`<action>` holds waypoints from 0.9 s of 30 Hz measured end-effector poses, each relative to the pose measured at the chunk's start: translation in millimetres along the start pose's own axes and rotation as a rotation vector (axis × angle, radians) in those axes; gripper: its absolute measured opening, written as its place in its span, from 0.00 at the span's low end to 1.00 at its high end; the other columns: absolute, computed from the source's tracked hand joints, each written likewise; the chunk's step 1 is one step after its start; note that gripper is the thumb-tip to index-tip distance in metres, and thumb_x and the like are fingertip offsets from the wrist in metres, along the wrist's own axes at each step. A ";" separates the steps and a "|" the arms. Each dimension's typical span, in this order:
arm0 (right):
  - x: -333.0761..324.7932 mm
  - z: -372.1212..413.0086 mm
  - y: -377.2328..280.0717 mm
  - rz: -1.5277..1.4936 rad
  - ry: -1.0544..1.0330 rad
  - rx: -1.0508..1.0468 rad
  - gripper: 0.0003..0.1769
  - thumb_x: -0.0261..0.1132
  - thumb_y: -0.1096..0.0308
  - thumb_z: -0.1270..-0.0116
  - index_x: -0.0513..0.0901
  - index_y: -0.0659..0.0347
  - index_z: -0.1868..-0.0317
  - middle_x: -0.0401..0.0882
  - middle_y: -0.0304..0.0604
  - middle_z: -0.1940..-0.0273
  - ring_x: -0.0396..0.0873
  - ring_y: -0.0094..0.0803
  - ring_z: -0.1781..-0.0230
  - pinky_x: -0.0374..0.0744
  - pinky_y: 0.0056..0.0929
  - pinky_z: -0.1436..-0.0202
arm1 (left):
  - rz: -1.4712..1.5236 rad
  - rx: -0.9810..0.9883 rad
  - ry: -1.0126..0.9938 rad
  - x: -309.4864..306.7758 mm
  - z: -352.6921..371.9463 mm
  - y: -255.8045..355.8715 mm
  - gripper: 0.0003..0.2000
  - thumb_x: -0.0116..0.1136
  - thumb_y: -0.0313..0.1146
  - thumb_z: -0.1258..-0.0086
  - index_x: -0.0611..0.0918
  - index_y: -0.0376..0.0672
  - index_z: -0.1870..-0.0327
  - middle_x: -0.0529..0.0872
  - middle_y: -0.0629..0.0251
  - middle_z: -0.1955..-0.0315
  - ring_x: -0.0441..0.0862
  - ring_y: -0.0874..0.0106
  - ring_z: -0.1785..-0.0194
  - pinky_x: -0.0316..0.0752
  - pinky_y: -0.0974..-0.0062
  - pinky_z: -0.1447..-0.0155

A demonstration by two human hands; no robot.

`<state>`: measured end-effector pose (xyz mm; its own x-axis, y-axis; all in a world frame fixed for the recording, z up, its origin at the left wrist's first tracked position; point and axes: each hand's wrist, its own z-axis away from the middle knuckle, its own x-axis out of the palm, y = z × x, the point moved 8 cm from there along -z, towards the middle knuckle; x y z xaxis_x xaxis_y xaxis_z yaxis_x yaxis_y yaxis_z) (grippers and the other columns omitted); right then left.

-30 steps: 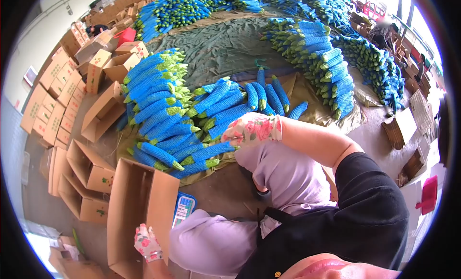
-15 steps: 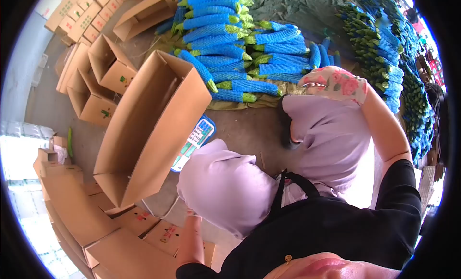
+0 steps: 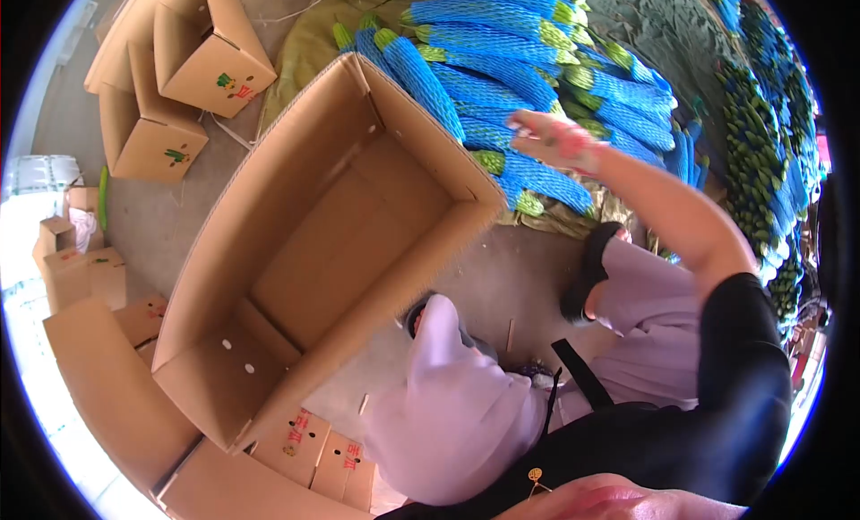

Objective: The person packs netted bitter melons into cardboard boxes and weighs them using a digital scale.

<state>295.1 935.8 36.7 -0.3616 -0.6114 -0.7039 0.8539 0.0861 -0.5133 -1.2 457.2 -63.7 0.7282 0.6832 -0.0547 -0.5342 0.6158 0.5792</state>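
Note:
A large open cardboard box (image 3: 336, 242) stands tilted in the left-centre of the view, with nothing inside it. My right hand (image 3: 560, 144), in a floral-patterned glove and slightly blurred, hovers over the near edge of a pile of long green gourds (image 3: 488, 81) in blue net sleeves. Its fingers look stretched out, and nothing shows in them. Below the hand lies one netted gourd (image 3: 546, 181) at the pile's near end. My left hand is out of sight, as is its forearm.
Smaller open boxes (image 3: 215, 59) stand at the upper left. Printed closed cartons (image 3: 309, 448) and a long carton (image 3: 116, 377) line the lower left. A second heap of netted gourds (image 3: 761, 153) rises at the right. My knees (image 3: 448, 421) are bent near the big box.
The view has shifted closer to the box and pile. My right hand has moved from beside my knee to over the gourds. The blue labelled device and my left hand have dropped from sight.

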 end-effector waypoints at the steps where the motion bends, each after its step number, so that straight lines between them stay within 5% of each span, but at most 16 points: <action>1: 22.0 -44.0 8.0 0.003 0.108 -0.098 0.31 0.63 0.49 0.39 0.72 0.60 0.41 0.80 0.54 0.52 0.80 0.46 0.52 0.77 0.41 0.49 | 0.014 -0.007 0.018 2.3 -1.5 2.0 0.11 0.57 0.28 0.35 0.80 0.39 0.53 0.81 0.54 0.57 0.76 0.60 0.54 0.72 0.62 0.48; 4: 69.1 -118.5 -0.6 0.062 0.144 0.162 0.49 0.67 0.35 0.50 0.67 0.68 0.39 0.71 0.59 0.42 0.72 0.49 0.40 0.72 0.36 0.37 | 0.043 -0.046 0.069 6.9 -1.8 -2.4 0.11 0.57 0.28 0.36 0.79 0.38 0.53 0.81 0.54 0.57 0.76 0.60 0.55 0.72 0.62 0.48; 8: 88.8 -133.9 0.1 0.016 0.270 0.229 0.48 0.70 0.39 0.51 0.68 0.69 0.41 0.73 0.60 0.43 0.75 0.49 0.44 0.74 0.37 0.41 | 0.080 -0.037 0.105 5.1 1.3 -3.8 0.11 0.57 0.28 0.36 0.79 0.38 0.53 0.81 0.53 0.57 0.76 0.60 0.55 0.72 0.62 0.48; 10: 75.7 -120.9 9.9 -0.286 0.291 0.247 0.43 0.70 0.43 0.50 0.71 0.70 0.46 0.77 0.60 0.49 0.77 0.48 0.48 0.74 0.37 0.44 | 0.128 -0.027 0.118 3.4 5.8 -8.3 0.11 0.57 0.28 0.36 0.79 0.38 0.53 0.81 0.53 0.58 0.76 0.60 0.55 0.72 0.62 0.49; 16: -61.8 26.2 -43.0 -0.228 0.556 -0.181 0.37 0.70 0.56 0.47 0.69 0.67 0.40 0.80 0.53 0.54 0.79 0.39 0.53 0.75 0.33 0.47 | 0.286 0.087 0.128 -1.3 25.2 18.3 0.12 0.58 0.27 0.37 0.79 0.37 0.53 0.81 0.52 0.58 0.77 0.61 0.56 0.72 0.62 0.49; 20: -124.6 100.6 -160.2 -0.161 0.461 -0.828 0.31 0.69 0.57 0.47 0.73 0.63 0.45 0.79 0.48 0.61 0.80 0.37 0.63 0.77 0.31 0.54 | 0.351 0.473 0.288 -23.7 81.3 123.0 0.12 0.58 0.27 0.37 0.79 0.37 0.52 0.81 0.52 0.59 0.77 0.61 0.56 0.72 0.62 0.49; 22: -109.2 106.8 -219.9 -0.016 0.125 -0.597 0.23 0.67 0.57 0.46 0.77 0.62 0.54 0.79 0.45 0.69 0.79 0.40 0.69 0.78 0.33 0.61 | 0.033 0.927 0.384 -16.1 128.3 196.6 0.12 0.58 0.27 0.37 0.79 0.37 0.52 0.81 0.52 0.59 0.77 0.61 0.56 0.72 0.63 0.49; 24: -68.4 97.1 -262.9 0.262 0.010 -0.810 0.24 0.67 0.60 0.48 0.75 0.63 0.52 0.80 0.50 0.67 0.81 0.46 0.65 0.79 0.39 0.59 | -0.757 1.470 0.546 44.2 181.2 264.7 0.16 0.57 0.28 0.36 0.77 0.36 0.47 0.77 0.53 0.49 0.74 0.61 0.45 0.71 0.64 0.42; 27: -9.5 90.8 -308.4 0.462 -0.130 -0.932 0.20 0.65 0.62 0.48 0.75 0.63 0.56 0.81 0.49 0.68 0.82 0.47 0.64 0.80 0.41 0.60 | -1.169 1.384 0.362 101.9 163.1 292.9 0.25 0.66 0.36 0.44 0.76 0.40 0.44 0.73 0.55 0.41 0.66 0.54 0.35 0.59 0.50 0.32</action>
<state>69.2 843.7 246.3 0.0165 -0.4397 -0.8980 0.2521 0.8709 -0.4218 -13.4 643.2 233.0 0.2063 0.3530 -0.9126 0.9408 0.1846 0.2841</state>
